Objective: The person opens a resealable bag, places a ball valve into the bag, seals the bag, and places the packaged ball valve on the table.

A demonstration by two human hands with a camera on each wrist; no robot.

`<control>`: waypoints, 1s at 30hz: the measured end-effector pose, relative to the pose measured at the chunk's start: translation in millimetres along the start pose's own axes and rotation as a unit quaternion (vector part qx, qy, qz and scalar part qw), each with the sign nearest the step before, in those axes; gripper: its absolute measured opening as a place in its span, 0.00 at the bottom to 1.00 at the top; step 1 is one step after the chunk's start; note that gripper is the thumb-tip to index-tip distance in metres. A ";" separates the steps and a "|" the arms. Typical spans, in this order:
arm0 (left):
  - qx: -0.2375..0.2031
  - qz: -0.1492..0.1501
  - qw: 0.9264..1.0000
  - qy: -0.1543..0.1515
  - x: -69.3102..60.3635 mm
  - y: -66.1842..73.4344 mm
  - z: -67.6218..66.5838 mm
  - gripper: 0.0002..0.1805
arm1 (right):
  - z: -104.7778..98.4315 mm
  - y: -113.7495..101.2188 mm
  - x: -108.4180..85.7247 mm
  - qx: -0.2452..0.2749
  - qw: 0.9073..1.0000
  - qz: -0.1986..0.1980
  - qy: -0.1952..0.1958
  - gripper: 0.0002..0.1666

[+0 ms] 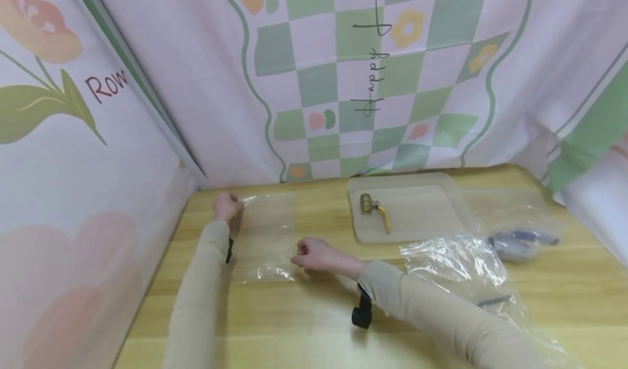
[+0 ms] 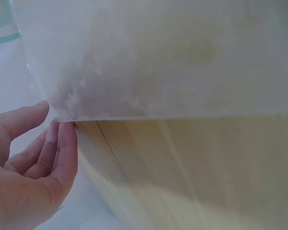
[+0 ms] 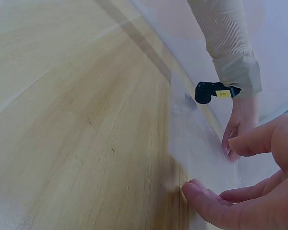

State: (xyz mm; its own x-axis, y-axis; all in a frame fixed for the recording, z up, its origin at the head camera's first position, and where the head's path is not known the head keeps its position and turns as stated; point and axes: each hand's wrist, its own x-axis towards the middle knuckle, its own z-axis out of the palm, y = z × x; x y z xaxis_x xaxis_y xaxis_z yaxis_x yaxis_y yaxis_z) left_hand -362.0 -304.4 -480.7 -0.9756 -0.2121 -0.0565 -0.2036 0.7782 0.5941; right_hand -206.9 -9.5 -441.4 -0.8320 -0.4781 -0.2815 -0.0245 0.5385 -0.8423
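A clear flat plastic bag (image 1: 267, 233) lies at the left of the wooden table. My left hand (image 1: 227, 207) is at its far left corner. In the left wrist view, the thumb and fingers of this left hand (image 2: 36, 158) pinch the corner of the bag (image 2: 149, 67). Beside the bag's right edge is my right hand (image 1: 321, 256). The right wrist view shows the thumb and fingers of this right hand (image 3: 259, 182) apart, with nothing visible held between them. Past it, the left hand (image 3: 240, 127) appears at the sheet's far side.
A shallow translucent tray (image 1: 417, 216) at the back holds a brass ball valve (image 1: 366, 204) with a yellow lever. To its right and front lie clear bags (image 1: 456, 265), with a grey item (image 1: 512, 247), a blue-purple item and a dark thin item. Printed curtains (image 1: 216, 85) enclose the table.
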 end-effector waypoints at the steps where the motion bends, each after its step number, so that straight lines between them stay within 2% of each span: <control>1: 0.000 0.000 1.000 0.000 2.2 -2.1 1.1 0.18 | 0.6 -0.6 -0.5 -0.001 1.000 0.001 0.002 0.34; 4: -0.016 -0.005 1.000 0.000 -1.3 -0.8 0.3 0.15 | 1.1 -2.9 -2.1 -0.011 1.000 0.003 0.008 0.30; 5: -0.024 -0.008 1.000 0.000 -5.6 2.6 -1.8 0.14 | 0.8 -3.1 -2.1 -0.015 1.000 0.001 0.008 0.27; 6: -0.024 -0.028 0.999 -0.013 -17.8 15.5 -8.4 0.14 | 0.8 -2.9 -1.7 -0.018 1.000 0.001 0.009 0.25; 9: -0.052 -0.015 0.999 -0.007 -31.1 23.2 -15.5 0.13 | 0.9 -1.0 1.6 -0.021 1.000 0.001 0.013 0.21; 14: -0.099 -0.010 0.995 -0.011 -42.0 26.1 -22.2 0.14 | 1.4 1.4 7.0 -0.008 1.000 0.014 0.022 0.26; 15: -0.125 -0.013 0.992 -0.017 -41.8 24.6 -22.5 0.15 | 1.1 1.5 7.6 -0.005 1.000 0.016 0.023 0.26; 17: -0.180 -0.024 0.983 -0.033 -41.4 22.1 -22.7 0.15 | 0.5 1.3 8.4 0.004 0.999 0.022 0.022 0.27; 19: -0.249 -0.033 0.966 -0.058 -40.7 20.1 -22.5 0.14 | -0.1 1.6 9.3 0.014 0.999 0.027 0.023 0.29; 21: -0.322 -0.046 0.942 -0.089 -40.7 18.6 -22.3 0.11 | -0.5 2.4 10.6 0.027 0.999 0.030 0.023 0.30; 24: -0.404 -0.056 0.905 -0.125 -42.6 19.1 -23.0 0.06 | -1.0 4.2 13.4 0.030 0.999 0.035 0.027 0.24; 26: -0.426 -0.058 0.892 -0.138 -45.3 19.7 -24.4 0.05 | -0.8 6.4 15.7 0.041 0.998 0.034 0.027 0.18; 27: -0.433 -0.058 0.889 -0.141 -47.0 20.1 -25.1 0.05 | -0.9 7.4 16.7 0.047 0.998 0.035 0.027 0.16; 28: -0.436 -0.057 0.886 -0.145 -48.9 20.5 -25.9 0.05 | -1.1 8.5 17.4 0.057 0.997 0.036 0.026 0.14; 30: -0.429 -0.055 0.889 -0.151 -53.2 21.5 -27.7 0.05 | -1.7 11.0 18.1 0.076 0.996 0.033 0.023 0.13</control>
State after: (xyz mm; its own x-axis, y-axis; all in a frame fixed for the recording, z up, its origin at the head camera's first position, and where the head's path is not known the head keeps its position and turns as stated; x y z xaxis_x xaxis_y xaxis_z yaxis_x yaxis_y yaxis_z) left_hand -312.2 -292.8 -442.8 -0.9578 0.0100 -0.2871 -0.2871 -0.0021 0.9579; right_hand -223.2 -11.0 -455.0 -0.8535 -0.4105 -0.3210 0.1131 0.4553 -0.8831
